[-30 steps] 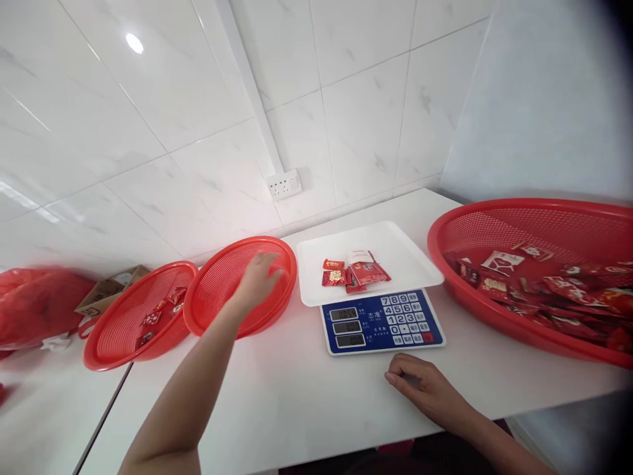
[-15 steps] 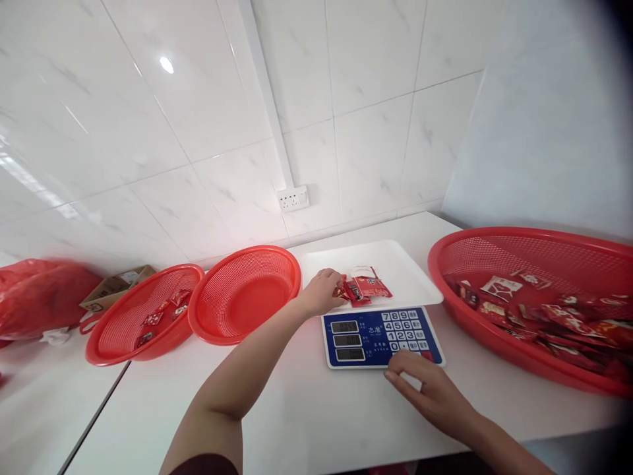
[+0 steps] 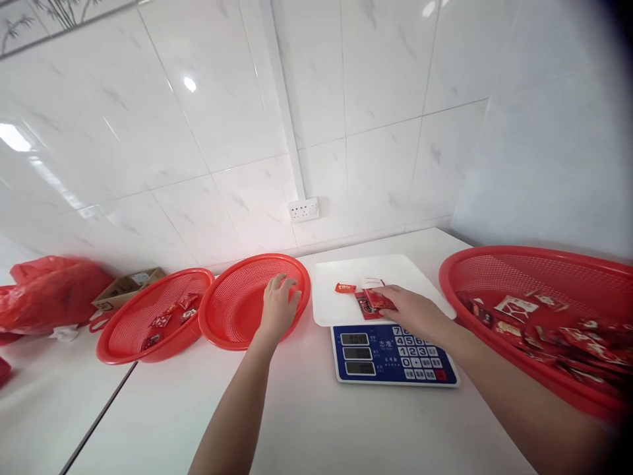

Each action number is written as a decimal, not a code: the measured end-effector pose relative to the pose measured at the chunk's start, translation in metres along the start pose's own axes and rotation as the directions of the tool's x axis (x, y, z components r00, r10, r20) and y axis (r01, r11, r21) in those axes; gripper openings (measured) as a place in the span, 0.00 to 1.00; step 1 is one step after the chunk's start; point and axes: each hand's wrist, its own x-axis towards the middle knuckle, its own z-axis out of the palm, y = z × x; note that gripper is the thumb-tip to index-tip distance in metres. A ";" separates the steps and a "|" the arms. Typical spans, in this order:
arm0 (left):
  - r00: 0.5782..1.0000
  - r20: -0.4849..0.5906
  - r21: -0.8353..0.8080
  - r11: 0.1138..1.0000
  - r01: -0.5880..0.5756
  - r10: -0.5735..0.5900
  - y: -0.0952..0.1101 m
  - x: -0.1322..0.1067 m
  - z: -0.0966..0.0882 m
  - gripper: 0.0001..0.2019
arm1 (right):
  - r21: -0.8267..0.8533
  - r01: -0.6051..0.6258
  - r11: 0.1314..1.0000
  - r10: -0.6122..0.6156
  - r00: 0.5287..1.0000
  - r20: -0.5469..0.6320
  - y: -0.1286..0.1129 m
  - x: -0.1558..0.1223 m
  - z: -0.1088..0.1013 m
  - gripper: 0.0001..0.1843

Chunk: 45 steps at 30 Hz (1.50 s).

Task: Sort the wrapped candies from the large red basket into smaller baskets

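My left hand [image 3: 279,305] is over the middle red basket [image 3: 206,315], its fingers apart and slightly curled, with nothing visible in them. At the white weighing tray [image 3: 329,280], my right hand [image 3: 403,307] has its fingers closed on a red packet [image 3: 380,301], partly covered by the fingers. Under that packet lies a darker red packet [image 3: 364,306]. A small red sachet [image 3: 345,288] lies apart on the tray's left side. The blue keypad panel of the scale [image 3: 388,369] shows below the tray; my right forearm passes over its right part.
A large red basket [image 3: 524,254] of red and white packets stands at the right. Farther left are another red basket [image 3: 116,330] with several packets, a cardboard box [image 3: 111,297] and a red plastic bag [image 3: 54,297]. A wall socket [image 3: 303,210] sits behind the table.
My left hand has left the packets on the tray and moved left over the middle basket. My right hand has moved from the keypad up onto the packets. The view has shifted slightly.
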 end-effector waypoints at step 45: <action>0.918 -0.370 -0.694 0.700 -0.170 -0.144 0.018 -0.046 -0.043 0.08 | -0.309 -0.025 0.951 0.063 0.991 0.115 -0.075 0.044 -0.016 0.18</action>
